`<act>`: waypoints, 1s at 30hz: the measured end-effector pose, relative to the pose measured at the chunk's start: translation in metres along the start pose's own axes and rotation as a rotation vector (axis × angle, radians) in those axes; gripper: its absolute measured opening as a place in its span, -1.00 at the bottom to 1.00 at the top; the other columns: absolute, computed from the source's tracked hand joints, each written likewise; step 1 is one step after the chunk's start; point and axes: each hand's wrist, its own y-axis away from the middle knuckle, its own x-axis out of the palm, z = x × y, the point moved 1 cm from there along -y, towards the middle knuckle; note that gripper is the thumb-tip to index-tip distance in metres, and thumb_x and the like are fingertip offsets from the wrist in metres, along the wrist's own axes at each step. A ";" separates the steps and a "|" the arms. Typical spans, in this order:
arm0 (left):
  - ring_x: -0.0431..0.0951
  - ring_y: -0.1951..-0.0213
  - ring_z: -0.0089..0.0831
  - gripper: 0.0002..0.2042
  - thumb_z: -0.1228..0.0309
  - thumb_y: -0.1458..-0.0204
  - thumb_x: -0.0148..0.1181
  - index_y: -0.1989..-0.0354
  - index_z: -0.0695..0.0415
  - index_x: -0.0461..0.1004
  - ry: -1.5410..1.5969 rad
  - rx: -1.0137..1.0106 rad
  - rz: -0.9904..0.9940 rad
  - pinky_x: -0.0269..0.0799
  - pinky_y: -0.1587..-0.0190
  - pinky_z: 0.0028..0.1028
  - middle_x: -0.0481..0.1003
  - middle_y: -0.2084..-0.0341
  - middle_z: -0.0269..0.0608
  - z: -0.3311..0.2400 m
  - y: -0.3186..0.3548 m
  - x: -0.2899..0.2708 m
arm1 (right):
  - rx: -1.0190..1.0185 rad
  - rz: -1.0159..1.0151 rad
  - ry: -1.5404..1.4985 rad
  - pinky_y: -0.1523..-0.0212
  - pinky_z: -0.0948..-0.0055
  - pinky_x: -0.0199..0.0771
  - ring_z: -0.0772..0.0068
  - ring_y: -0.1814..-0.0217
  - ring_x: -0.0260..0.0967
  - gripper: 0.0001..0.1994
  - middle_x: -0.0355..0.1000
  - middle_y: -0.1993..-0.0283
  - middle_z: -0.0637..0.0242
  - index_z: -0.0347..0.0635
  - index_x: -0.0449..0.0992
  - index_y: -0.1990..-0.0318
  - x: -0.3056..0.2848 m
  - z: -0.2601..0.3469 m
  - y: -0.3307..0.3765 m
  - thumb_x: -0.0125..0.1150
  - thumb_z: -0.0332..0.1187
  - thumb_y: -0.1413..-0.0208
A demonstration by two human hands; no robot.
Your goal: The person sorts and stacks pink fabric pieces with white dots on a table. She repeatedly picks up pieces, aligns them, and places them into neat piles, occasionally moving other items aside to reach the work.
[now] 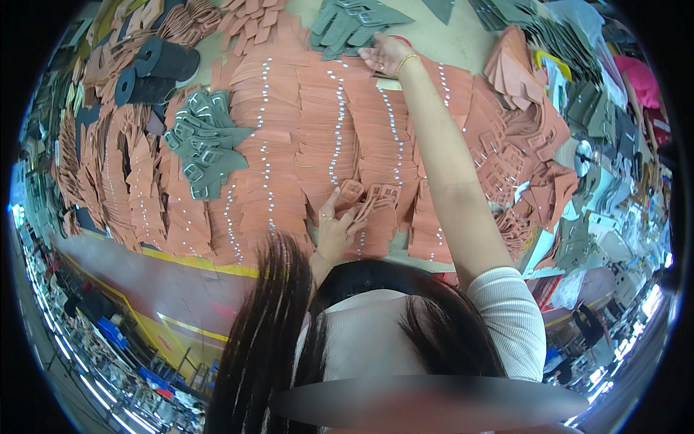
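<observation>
My left hand [334, 233], with a ring on it, is low in the middle of the table, closed around a small bunch of salmon-coloured buckle straps [382, 199]. Their covered square buckles fan out past my fingertips. My right arm stretches far forward. My right hand [387, 56], a bracelet at its wrist, has its fingers apart at the far end of the salmon leather pieces [318, 119]. Just beyond those fingertips lies a pile of dark green buckle straps [350, 27]. I see nothing held in the right hand.
Overlapping salmon pieces with small white marks cover most of the table in long rows. Another green buckle-strap pile [206, 141] rests on them at left, near two black spools [155, 72]. More salmon buckle straps [506, 170] and green pieces [589, 108] crowd the right side.
</observation>
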 end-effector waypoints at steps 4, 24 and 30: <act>0.27 -0.07 0.02 -0.69 0.28 0.16 0.34 0.21 0.06 0.52 0.006 0.019 -0.010 0.23 -0.01 -0.19 0.17 -0.16 0.20 -0.001 -0.002 -0.003 | 0.177 0.155 -0.017 0.59 0.54 0.45 0.46 0.48 0.47 -0.51 0.47 0.46 0.29 -0.33 0.33 0.15 -0.015 0.019 -0.033 -0.10 0.05 -0.23; 0.27 -0.06 -0.02 -0.65 0.33 0.19 0.36 0.17 0.11 0.52 0.019 0.004 0.000 0.28 0.00 -0.26 0.13 -0.19 0.16 0.002 -0.006 -0.004 | 0.048 0.013 -0.508 -0.16 0.12 0.36 -0.11 -0.27 0.07 -0.27 -0.16 -0.34 -0.15 -0.25 -0.24 -0.35 0.014 0.004 -0.003 -0.01 -0.10 -0.22; 0.26 -0.08 0.00 -0.70 0.25 0.16 0.32 0.24 0.07 0.54 0.129 -0.058 -0.013 0.19 -0.01 -0.19 0.18 -0.17 0.17 0.004 -0.006 -0.001 | 0.172 0.208 -0.412 0.29 0.29 0.19 0.18 0.18 0.14 -0.60 0.08 0.18 0.24 0.01 0.17 0.09 0.005 0.019 -0.049 -0.04 0.10 -0.15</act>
